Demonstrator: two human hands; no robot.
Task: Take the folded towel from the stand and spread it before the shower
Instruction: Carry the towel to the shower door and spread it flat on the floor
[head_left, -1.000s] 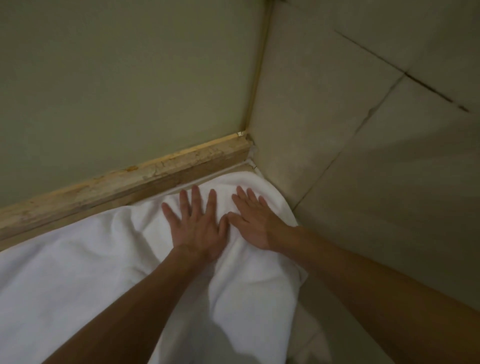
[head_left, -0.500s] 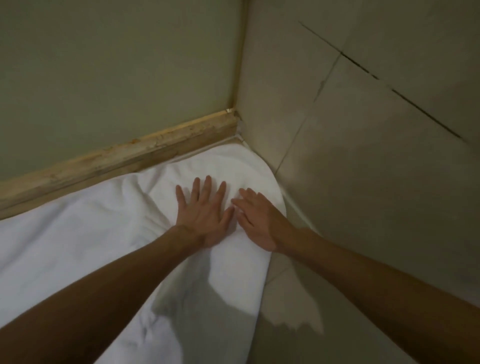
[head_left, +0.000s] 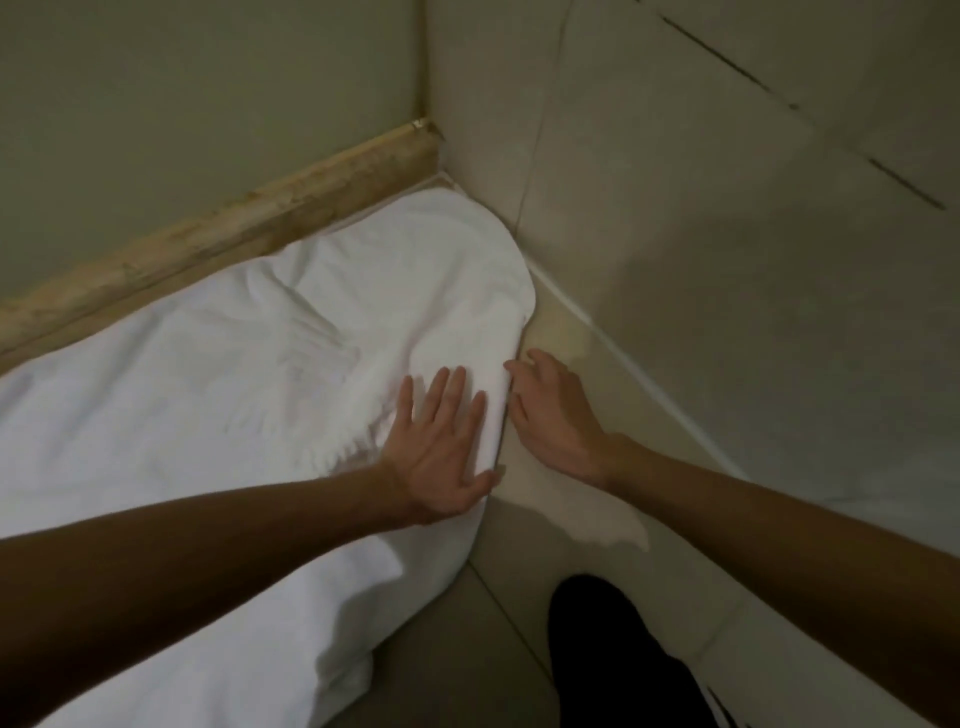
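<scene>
Two hands work at the right end of the towel (head_left: 234, 395), which lies opened out on the floor (head_left: 483, 675) along a worn wooden strip (head_left: 223, 234), its far corner pushed into the angle where the strip meets the tiled wall (head_left: 727, 260). The left hand (head_left: 441, 452) lies flat on the cloth near its right edge, fingers straight and slightly spread, palm pressing down. The right hand (head_left: 558, 421) rests on the bare floor just beside that edge, fingers loosely bent and holding nothing, the forefinger touching the hem. A dark-clothed leg (head_left: 613, 649) shows at the bottom.

Soft wrinkles fan out from the left palm, so the towel looks light, limp and thick, likely to bunch rather than slide as one sheet. It should be safe to tug. The best hold would seem to be the hem or a corner, pinched and drawn outward, while a flat palm smooths the middle.
</scene>
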